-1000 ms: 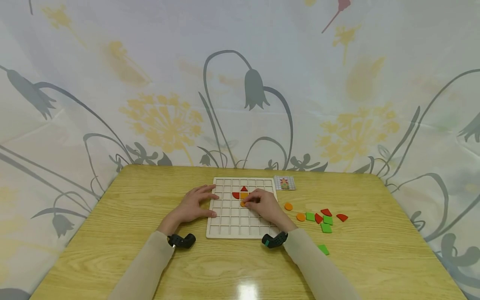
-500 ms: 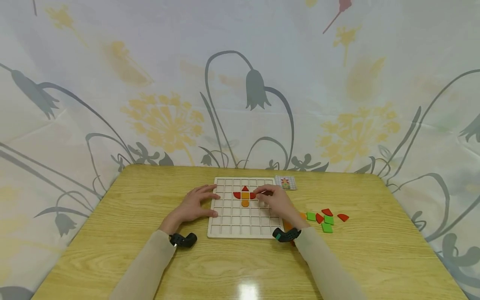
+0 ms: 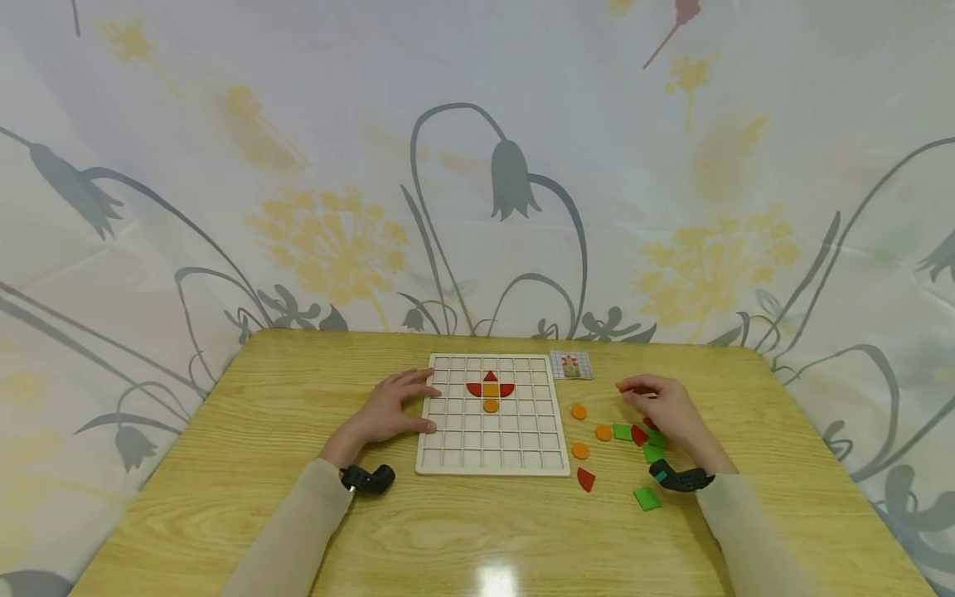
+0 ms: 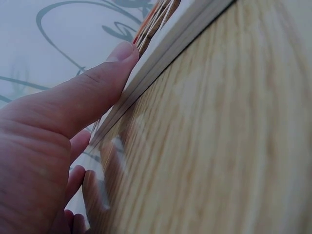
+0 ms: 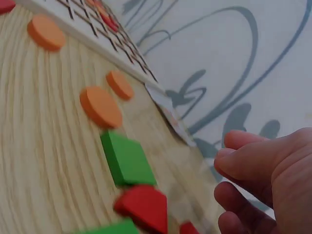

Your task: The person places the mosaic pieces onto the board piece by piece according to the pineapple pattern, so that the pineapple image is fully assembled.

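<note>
The left hand (image 3: 394, 408) rests on the left edge of a white grid board (image 3: 494, 461); in the left wrist view its thumb (image 4: 105, 73) lies on the board's rim. On the board, a red triangle (image 3: 490, 376) sits above an orange square (image 3: 491, 390), red quarter pieces (image 3: 473, 389) flank the square, and an orange disc (image 3: 491, 406) lies below it. The right hand (image 3: 666, 408) hovers over loose pieces at the right, fingers bent loosely and nothing seen between them; in the right wrist view it is beside a green square (image 5: 127, 158) and a red piece (image 5: 144, 204).
A small picture card (image 3: 570, 366) lies at the board's upper right corner. Several loose pieces are spread right of the board, among them an orange disc (image 3: 579, 411), a red quarter (image 3: 585, 479) and a green square (image 3: 647, 498). A patterned cloth hangs behind the table.
The right hand has left the board and moved right, over the loose pieces. The red quarter right of the orange square now lies uncovered. The left hand has stayed in place.
</note>
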Tool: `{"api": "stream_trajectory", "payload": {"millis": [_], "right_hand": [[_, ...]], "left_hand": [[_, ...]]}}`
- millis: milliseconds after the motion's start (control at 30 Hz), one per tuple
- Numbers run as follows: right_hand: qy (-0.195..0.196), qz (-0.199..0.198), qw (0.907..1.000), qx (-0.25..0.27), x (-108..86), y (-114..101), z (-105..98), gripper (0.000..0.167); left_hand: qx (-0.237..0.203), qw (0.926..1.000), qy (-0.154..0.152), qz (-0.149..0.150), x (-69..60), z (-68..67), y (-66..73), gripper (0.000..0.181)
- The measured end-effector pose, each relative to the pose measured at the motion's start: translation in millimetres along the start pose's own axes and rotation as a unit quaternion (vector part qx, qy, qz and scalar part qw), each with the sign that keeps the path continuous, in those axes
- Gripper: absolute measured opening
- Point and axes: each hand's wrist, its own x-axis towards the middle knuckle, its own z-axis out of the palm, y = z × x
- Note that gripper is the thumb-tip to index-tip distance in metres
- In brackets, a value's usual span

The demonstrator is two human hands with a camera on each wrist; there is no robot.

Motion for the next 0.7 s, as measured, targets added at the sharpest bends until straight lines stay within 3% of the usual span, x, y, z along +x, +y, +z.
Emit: {"api": "stream_trajectory", "payload": {"millis": [167,367,700], "right_hand": [[0.000,0.021,0.9986,-0.049,-21.4,16.4,-26.8,0.027],[-0.002,0.039,0.9973,-0.062,-40.3,37.9,-48.8,0.031],[-0.063,0.050,0.9967,0.007,-52.8,53.9,-67.8,0.042]], "left_hand": [[-0.002,1.0000,0.000,0.005,-0.8,-1.1,0.6,0.054],[-0.005,1.0000,-0.001,0.006,-1.3,-2.3,2.8,0.054],[-0.007,1.0000,0.000,0.005,-1.1,-1.6,3.0,0.053]]}}
